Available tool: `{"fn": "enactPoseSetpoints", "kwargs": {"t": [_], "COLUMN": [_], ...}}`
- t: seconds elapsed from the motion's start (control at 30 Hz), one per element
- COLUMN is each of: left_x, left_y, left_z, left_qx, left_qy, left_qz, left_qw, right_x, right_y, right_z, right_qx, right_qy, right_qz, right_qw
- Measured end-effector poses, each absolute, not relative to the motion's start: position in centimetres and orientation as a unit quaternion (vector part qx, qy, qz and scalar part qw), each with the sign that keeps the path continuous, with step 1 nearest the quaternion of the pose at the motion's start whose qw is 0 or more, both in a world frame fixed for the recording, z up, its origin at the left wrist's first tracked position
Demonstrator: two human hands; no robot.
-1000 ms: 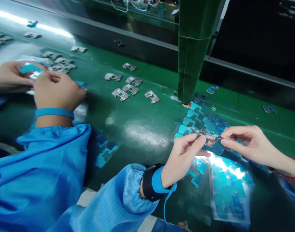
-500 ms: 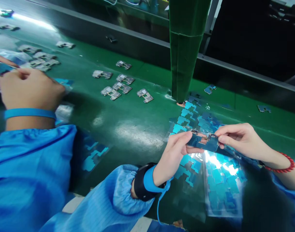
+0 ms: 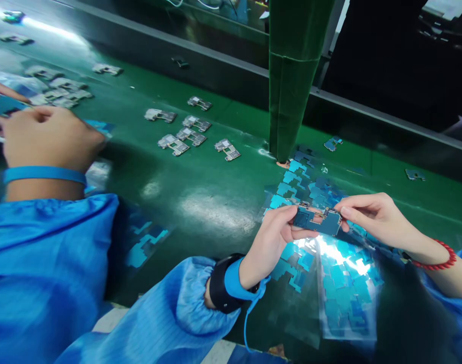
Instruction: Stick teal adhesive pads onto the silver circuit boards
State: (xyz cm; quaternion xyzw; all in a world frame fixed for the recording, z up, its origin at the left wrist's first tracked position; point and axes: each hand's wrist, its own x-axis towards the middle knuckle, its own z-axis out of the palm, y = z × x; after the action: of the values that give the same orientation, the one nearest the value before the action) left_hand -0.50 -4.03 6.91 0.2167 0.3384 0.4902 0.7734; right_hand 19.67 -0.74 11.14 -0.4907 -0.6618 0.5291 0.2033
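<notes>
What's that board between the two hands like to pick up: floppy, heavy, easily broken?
The board is probably stiff: it spans from the left hand to the right hand with no visible sag. Being thin, with a gap cut into it, it is likely light. The narrow parts around that gap look like its most fragile spot.

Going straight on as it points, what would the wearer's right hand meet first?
The circuit board the right hand touches, then probably the left hand; depth is hard to judge.

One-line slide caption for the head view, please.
The left hand and right hand hold a circuit board over a green table.
</notes>
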Motion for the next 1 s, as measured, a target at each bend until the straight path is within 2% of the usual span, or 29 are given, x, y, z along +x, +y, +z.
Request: {"fn": "enactPoseSetpoints", "kwargs": {"t": [0.5,0.8,1.0], "left_x": [-0.3,-0.2,-0.4], "left_y": [-3.9,-3.6,-3.5], "left_z": [6.5,6.7,6.4], "left_qx": [0.213,0.287,0.268], "left_qy": [0.330,0.409,0.376], "left_qz": [0.487,0.450,0.464], "left_qw": [0.780,0.740,0.755], "right_x": [20.1,20.5,26.4], "right_y": [-0.1,1.5,7.5], "right_z": [10.4,9.2,7.2], "right_qx": [-0.501,-0.514,-0.619], "right_qy": [-0.661,-0.678,-0.631], "right_qz": [0.520,0.476,0.376], "right_qw": [0.203,0.221,0.280]}}
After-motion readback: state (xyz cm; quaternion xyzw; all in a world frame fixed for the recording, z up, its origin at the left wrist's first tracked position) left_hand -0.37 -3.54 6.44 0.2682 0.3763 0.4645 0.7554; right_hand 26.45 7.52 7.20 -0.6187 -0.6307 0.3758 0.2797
